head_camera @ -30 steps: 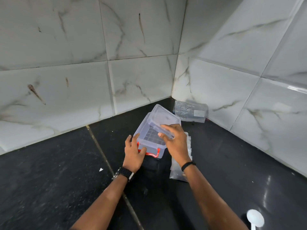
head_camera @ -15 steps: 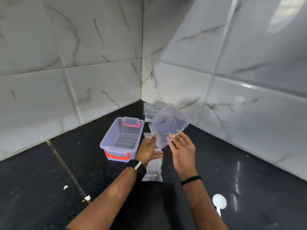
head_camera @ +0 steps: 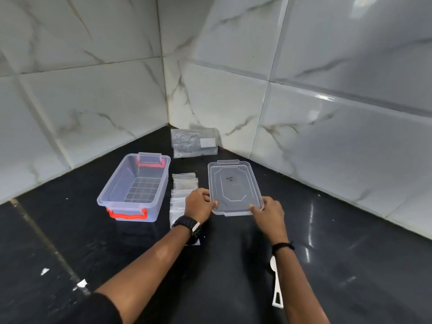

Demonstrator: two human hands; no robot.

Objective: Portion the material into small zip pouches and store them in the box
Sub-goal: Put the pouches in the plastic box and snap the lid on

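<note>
A clear plastic box point(head_camera: 134, 183) with red latches stands open and empty on the black counter. Its clear lid point(head_camera: 233, 187) lies flat on the counter to the right. My left hand point(head_camera: 198, 206) grips the lid's near left corner. My right hand point(head_camera: 268, 211) grips its near right corner. Between box and lid lies a row of small clear zip pouches point(head_camera: 184, 183), partly hidden under my left hand. A larger clear bag of material point(head_camera: 194, 142) with a white label leans in the far corner.
A white plastic spoon point(head_camera: 277, 284) lies on the counter near my right forearm. White marble-look tiled walls point(head_camera: 327, 113) close in the corner on the left, back and right. A seam point(head_camera: 46, 242) runs across the counter at the left.
The lid came off the box, was carried rightward in both hands, and now lies flat on the counter right of the pouches. The box stands uncovered.
</note>
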